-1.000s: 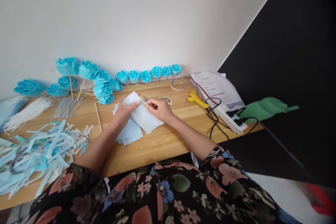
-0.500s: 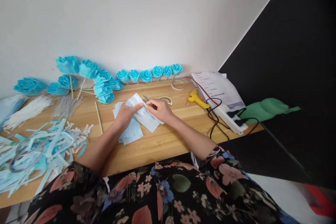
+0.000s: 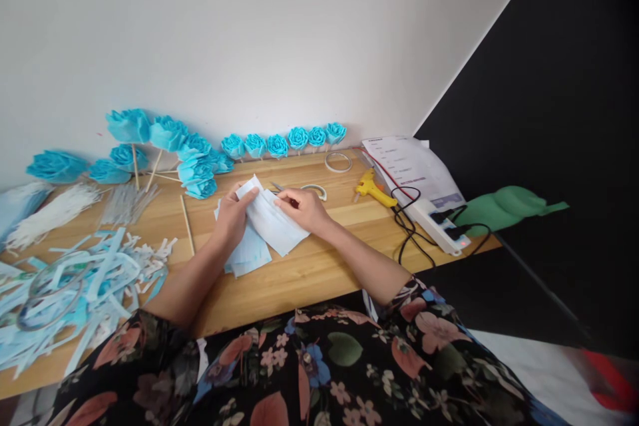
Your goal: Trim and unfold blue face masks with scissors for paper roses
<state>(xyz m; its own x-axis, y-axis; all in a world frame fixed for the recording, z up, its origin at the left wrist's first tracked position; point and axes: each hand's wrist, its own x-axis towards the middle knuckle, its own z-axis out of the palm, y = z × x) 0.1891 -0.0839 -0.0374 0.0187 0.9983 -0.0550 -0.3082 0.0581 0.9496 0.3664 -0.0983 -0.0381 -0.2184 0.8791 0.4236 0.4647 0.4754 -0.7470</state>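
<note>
Between my two hands is a pale blue-white fabric sheet (image 3: 278,226), held tilted above the table. My left hand (image 3: 233,213) is closed on its left side, thumb on top. At its upper right edge, the fingers of my right hand (image 3: 302,208) are pinched together on it. Beneath lie more light blue fabric sheets (image 3: 251,254), flat on the wood and partly covered. Just behind my right hand is a pair of scissors (image 3: 315,190), mostly hidden by the hand; a blade tip and part of a pale handle show.
Blue fabric flowers (image 3: 277,145) line the wall, several on sticks. Fabric strips (image 3: 94,286) heap at the left. A tape roll (image 3: 338,161), yellow glue gun (image 3: 372,188), papers (image 3: 412,163) and a corded power strip (image 3: 442,229) lie right. A stick (image 3: 187,225) lies near my left arm.
My left hand has shifted slightly left along the sheet, away from my right hand. The sheet's face now shows more broadly between them. My right hand stays nearly in place.
</note>
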